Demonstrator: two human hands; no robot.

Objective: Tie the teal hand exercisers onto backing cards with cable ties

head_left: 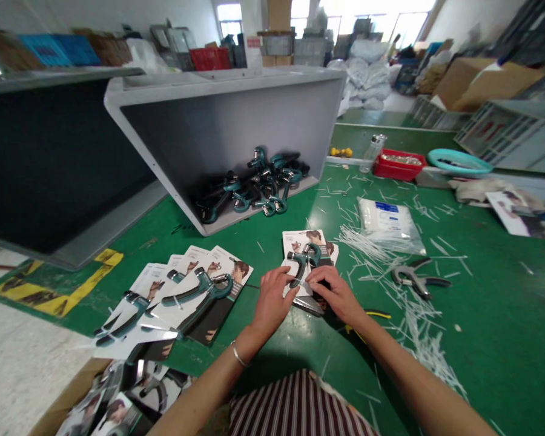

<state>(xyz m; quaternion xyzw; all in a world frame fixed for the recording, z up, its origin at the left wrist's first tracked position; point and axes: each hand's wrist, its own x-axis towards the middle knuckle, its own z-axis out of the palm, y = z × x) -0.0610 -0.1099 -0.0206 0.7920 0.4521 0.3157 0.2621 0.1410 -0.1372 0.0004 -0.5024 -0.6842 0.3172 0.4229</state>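
In front of me a teal and black hand grip exerciser (309, 254) lies on a printed backing card (290, 238). My left hand (275, 298) is closed at the exerciser's left handle, thumb and fingertips pressing there. My right hand (336, 293) pinches a thin white cable tie (305, 283) across the handles; its exact run is partly hidden by the fingers. Under the card's lower edge shows a dark, shiny object (307, 304), too covered to name. Yellow-handled pliers (378, 313) lie partly beneath my right forearm.
A grey bin (227, 91) tipped on its side holds several loose exercisers (266, 188). Carded exercisers (209, 290) fan out at left, above a carton (68, 393) of more. Scattered cable ties (427, 345), a plastic bag (390, 224), another hand grip (420, 278) and a red tray (398, 166) lie right.
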